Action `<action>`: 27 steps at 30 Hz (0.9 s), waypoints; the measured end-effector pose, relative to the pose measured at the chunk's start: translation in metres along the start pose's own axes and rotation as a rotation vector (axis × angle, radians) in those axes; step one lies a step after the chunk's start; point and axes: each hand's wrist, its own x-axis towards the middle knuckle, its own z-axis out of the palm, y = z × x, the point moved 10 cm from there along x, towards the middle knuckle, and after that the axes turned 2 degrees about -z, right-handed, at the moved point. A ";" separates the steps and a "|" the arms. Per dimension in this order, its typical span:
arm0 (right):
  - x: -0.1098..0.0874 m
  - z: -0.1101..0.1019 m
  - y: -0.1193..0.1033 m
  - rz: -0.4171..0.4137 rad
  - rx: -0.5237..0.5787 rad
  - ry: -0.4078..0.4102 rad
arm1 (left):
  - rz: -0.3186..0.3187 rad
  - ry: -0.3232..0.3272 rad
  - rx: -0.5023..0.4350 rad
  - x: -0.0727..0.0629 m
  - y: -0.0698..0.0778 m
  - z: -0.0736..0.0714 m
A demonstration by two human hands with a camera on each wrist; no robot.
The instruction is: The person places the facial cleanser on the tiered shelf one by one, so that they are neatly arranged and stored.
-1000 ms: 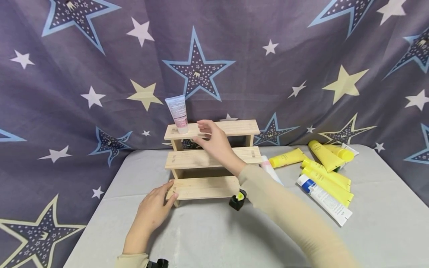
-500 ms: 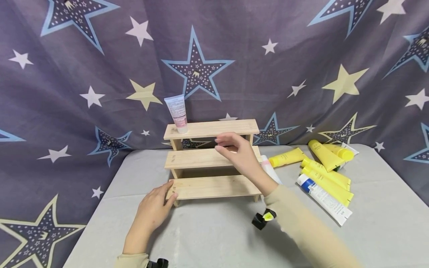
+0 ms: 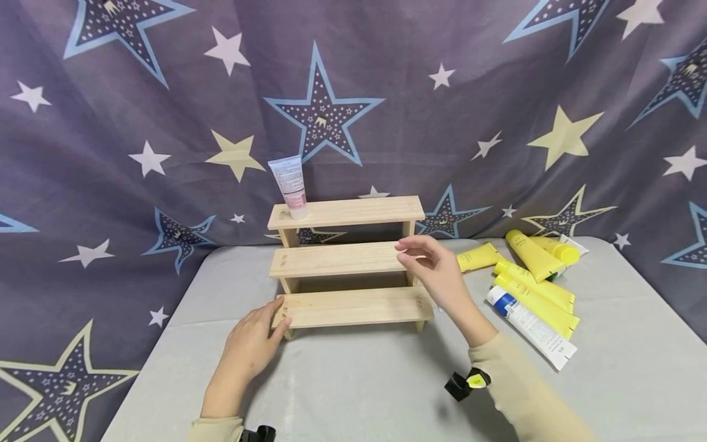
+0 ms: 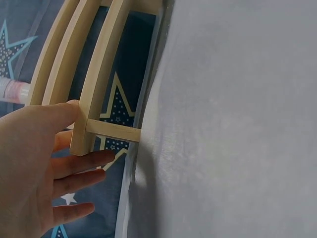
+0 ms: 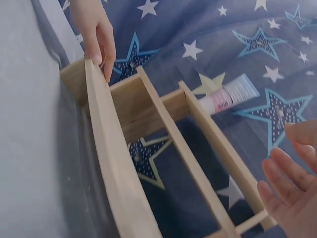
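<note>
Our left hand [image 3: 251, 341] pinches the rack [image 3: 353, 310] at seven o'clock, apparently steadying it; our right hand [image 3: 442, 279], thumb and fingers parted, empty, hovers at three. The tube [image 3: 291, 184] stands cap-down at eleven, presumably for balance.

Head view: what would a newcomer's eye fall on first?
Probably the star-printed cloth behind everything, then the wooden shelf at centre with one pale tube standing at its top left. Next, the heap of mostly yellow tubes on the right, and the empty right hand by the shelf's right end.
</note>
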 end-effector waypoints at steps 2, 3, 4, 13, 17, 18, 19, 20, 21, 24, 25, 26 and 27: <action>-0.002 -0.006 0.003 -0.005 0.007 0.019 | 0.000 0.000 -0.001 0.000 -0.001 0.000; -0.003 -0.009 0.006 -0.007 0.009 0.030 | -0.002 -0.001 -0.001 0.000 -0.001 0.000; -0.004 -0.013 0.008 -0.008 0.007 0.042 | -0.004 -0.003 -0.002 0.000 -0.001 0.000; -0.013 -0.050 0.044 0.061 -0.058 0.191 | -0.010 -0.009 -0.003 0.000 -0.001 0.000; -0.016 -0.064 0.061 0.108 -0.081 0.236 | 0.004 -0.001 -0.008 -0.001 0.000 -0.001; -0.017 -0.066 0.065 0.122 -0.086 0.244 | 0.006 -0.002 -0.010 -0.001 0.000 0.000; -0.018 -0.069 0.069 0.134 -0.096 0.250 | 0.007 -0.003 -0.010 -0.001 0.000 0.000; -0.019 -0.070 0.074 0.145 -0.098 0.254 | 0.007 -0.005 -0.011 -0.001 0.000 0.000; -0.020 -0.072 0.078 0.158 -0.107 0.253 | 0.006 -0.006 -0.011 -0.001 0.000 0.000; -0.023 -0.074 0.089 0.198 -0.160 0.235 | 0.005 -0.008 -0.010 -0.001 0.000 0.000; -0.024 -0.074 0.093 0.209 -0.181 0.223 | 0.004 -0.008 -0.009 -0.001 0.000 0.000; -0.024 -0.074 0.097 0.220 -0.198 0.211 | 0.004 -0.006 -0.008 -0.001 0.000 -0.001; -0.024 -0.074 0.101 0.230 -0.220 0.201 | 0.004 -0.005 -0.007 -0.001 0.000 -0.001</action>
